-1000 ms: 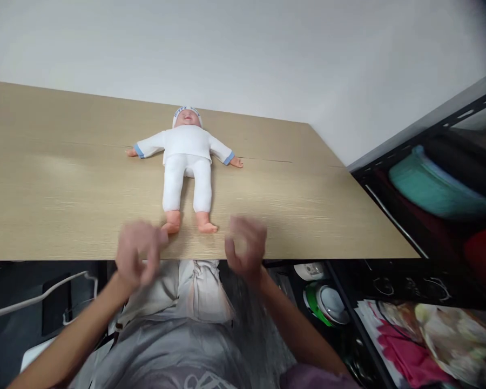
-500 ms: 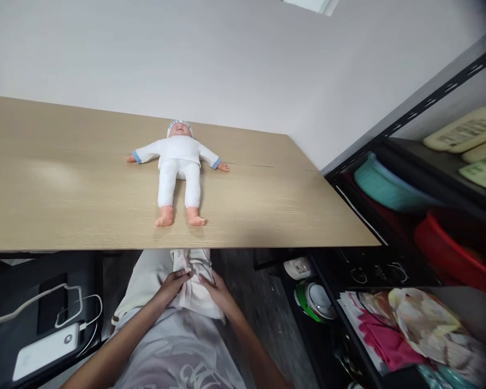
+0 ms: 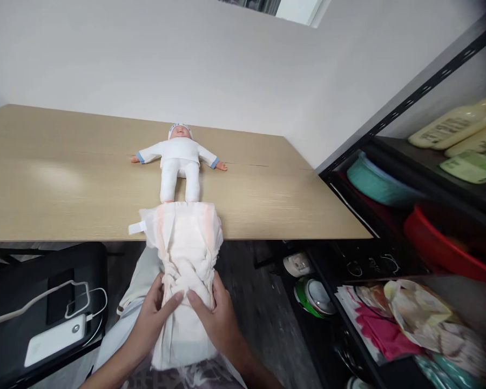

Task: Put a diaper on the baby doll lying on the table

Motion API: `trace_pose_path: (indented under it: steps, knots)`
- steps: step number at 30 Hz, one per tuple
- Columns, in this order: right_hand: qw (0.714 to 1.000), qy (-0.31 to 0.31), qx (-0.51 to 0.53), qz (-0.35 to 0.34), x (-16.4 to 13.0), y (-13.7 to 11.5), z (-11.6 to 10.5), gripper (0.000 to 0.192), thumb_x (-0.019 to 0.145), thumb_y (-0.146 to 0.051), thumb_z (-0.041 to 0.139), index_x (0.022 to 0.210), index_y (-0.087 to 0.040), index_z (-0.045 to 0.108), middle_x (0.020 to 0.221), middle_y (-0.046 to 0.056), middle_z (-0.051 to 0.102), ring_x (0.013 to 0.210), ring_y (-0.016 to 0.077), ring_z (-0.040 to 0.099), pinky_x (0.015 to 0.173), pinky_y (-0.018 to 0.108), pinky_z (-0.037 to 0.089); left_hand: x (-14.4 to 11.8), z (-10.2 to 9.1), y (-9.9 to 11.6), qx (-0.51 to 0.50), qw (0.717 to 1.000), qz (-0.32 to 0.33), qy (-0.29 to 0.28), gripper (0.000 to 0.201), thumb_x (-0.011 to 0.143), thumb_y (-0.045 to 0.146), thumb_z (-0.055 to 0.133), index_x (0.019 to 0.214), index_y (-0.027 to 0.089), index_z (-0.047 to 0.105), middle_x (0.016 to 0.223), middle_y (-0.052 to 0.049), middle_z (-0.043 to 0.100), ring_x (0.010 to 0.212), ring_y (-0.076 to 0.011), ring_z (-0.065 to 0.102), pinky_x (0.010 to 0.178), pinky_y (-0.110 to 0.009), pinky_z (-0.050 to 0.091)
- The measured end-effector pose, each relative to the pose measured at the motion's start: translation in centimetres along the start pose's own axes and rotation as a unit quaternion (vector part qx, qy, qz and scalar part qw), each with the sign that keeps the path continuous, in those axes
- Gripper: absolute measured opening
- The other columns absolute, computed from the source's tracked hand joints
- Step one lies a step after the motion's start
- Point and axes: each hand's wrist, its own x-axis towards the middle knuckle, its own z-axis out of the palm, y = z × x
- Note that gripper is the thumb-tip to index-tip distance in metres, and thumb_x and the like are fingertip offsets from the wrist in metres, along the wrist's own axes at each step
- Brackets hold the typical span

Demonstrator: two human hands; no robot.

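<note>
An unfolded white diaper [image 3: 188, 243] is stretched out in front of me, its far end over the near part of the table and its near end over my lap. My left hand [image 3: 157, 308] grips its left edge around the middle, thumb on top. On the opposite edge my right hand [image 3: 215, 310] holds it the same way, both thumbs pressing the inner side. A tape tab sticks out at the diaper's far left corner. Beyond it a baby doll [image 3: 181, 154] in white clothes and cap lies on its back, arms spread; the diaper hides its feet.
The doll lies on a light wooden table [image 3: 275, 205] against a wall. At left, a black chair [image 3: 20, 292] carries a white power bank [image 3: 56, 337] with a cable. A black shelf on the right holds a teal basin [image 3: 380, 181], a red basin [image 3: 445, 243], bottles [image 3: 449, 127] and cloths [image 3: 389, 329].
The diaper has come up from my lap into fuller view, its far end now over the table edge and covering the doll's feet. Both hands have risen slightly with it.
</note>
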Motion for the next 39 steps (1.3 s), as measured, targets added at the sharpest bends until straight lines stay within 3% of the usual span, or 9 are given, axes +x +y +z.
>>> trace_pose_path:
  steps: [5,10,15,20,23,27,30,34,39]
  knots:
    - [0.988,0.079,-0.124,-0.05,1.9,2.4,-0.3,0.042,0.102,-0.049,0.076,0.136,-0.025,0.071,0.12,0.012,0.082,0.106,0.0322,0.08,0.091,0.049,0.07,1.9,0.1,-0.3,-0.041,0.997,-0.064,-0.028,0.072,0.071,0.068,0.101,0.118,0.029,0.061,0.101,-0.004,0.085,0.09,-0.0312,0.084,0.082,-0.041,0.067]
    - [0.947,0.158,-0.227,-0.163,3.8,1.5,-1.5,0.05,0.103,-0.043,0.076,0.15,-0.032,0.063,0.142,0.017,0.073,0.128,0.04,0.07,0.106,0.066,0.065,1.9,-0.5,-2.2,-0.047,0.999,-0.02,-0.002,0.079,0.074,0.066,0.101,0.117,0.032,0.044,0.101,-0.001,0.081,0.094,-0.027,0.081,0.083,-0.036,0.064]
    - [0.919,0.003,-0.307,-0.249,8.3,-1.4,0.0,0.058,0.113,-0.038,0.066,0.169,-0.03,0.055,0.171,0.013,0.061,0.166,0.0348,0.05,0.136,0.062,0.048,1.3,-0.9,-3.6,0.051,0.998,0.045,-0.013,0.064,0.093,0.058,0.089,0.123,0.035,0.038,0.106,0.001,0.077,0.096,-0.023,0.075,0.086,-0.033,0.06]
    - [0.883,-0.101,-0.397,-0.229,12.3,0.0,2.5,0.074,0.115,-0.05,0.065,0.18,-0.022,0.044,0.19,0.014,0.035,0.178,0.0342,0.031,0.145,0.06,0.032,1.5,-4.2,-1.7,0.22,0.97,0.079,-0.064,0.059,0.093,0.054,0.09,0.135,0.037,0.052,0.122,-0.005,0.079,0.107,-0.0305,0.078,0.091,-0.039,0.061]
    - [0.876,-0.099,-0.413,-0.226,13.0,1.3,3.1,0.074,0.116,-0.055,0.062,0.181,-0.025,0.042,0.191,0.013,0.033,0.178,0.0329,0.031,0.145,0.06,0.029,3.8,-7.8,2.6,0.392,0.9,0.166,-0.094,0.036,0.098,0.056,0.084,0.125,0.034,0.074,0.117,-0.007,0.084,0.111,-0.0357,0.079,0.101,-0.045,0.059]
    - [0.873,-0.098,-0.416,-0.237,12.9,1.7,3.0,0.074,0.117,-0.054,0.06,0.182,-0.025,0.04,0.192,0.012,0.031,0.179,0.0318,0.03,0.146,0.058,0.027,10.3,-10.4,10.4,0.538,0.764,0.356,0.009,0.027,0.113,0.047,0.062,0.12,0.027,0.078,0.117,-0.01,0.085,0.107,-0.0338,0.078,0.102,-0.048,0.055]
    - [0.871,-0.096,-0.417,-0.243,12.8,1.7,2.8,0.073,0.117,-0.05,0.061,0.183,-0.026,0.039,0.192,0.012,0.032,0.178,0.0322,0.031,0.145,0.059,0.027,16.3,-8.7,15.2,0.635,0.63,0.445,0.026,0.041,0.112,0.025,0.055,0.149,0.021,0.071,0.154,-0.019,0.074,0.14,-0.0412,0.068,0.117,-0.057,0.049]
    - [0.87,-0.096,-0.415,-0.248,12.9,1.7,2.8,0.074,0.117,-0.049,0.062,0.184,-0.027,0.037,0.191,0.011,0.034,0.178,0.0324,0.032,0.145,0.06,0.029,22.7,-4.2,18.0,0.734,0.476,0.461,-0.148,0.094,0.091,0.0,0.065,0.179,0.029,0.045,0.193,-0.016,0.028,0.174,-0.0403,0.036,0.134,-0.057,0.038]
    - [0.877,-0.095,-0.405,-0.243,12.9,1.8,2.8,0.076,0.116,-0.048,0.064,0.185,-0.032,0.035,0.191,0.009,0.034,0.177,0.0338,0.034,0.144,0.062,0.031,26.5,-0.6,17.6,0.71,0.432,0.482,-0.279,0.103,0.082,-0.004,0.075,0.172,0.043,0.054,0.195,-0.006,0.027,0.179,-0.0387,0.03,0.138,-0.051,0.034]
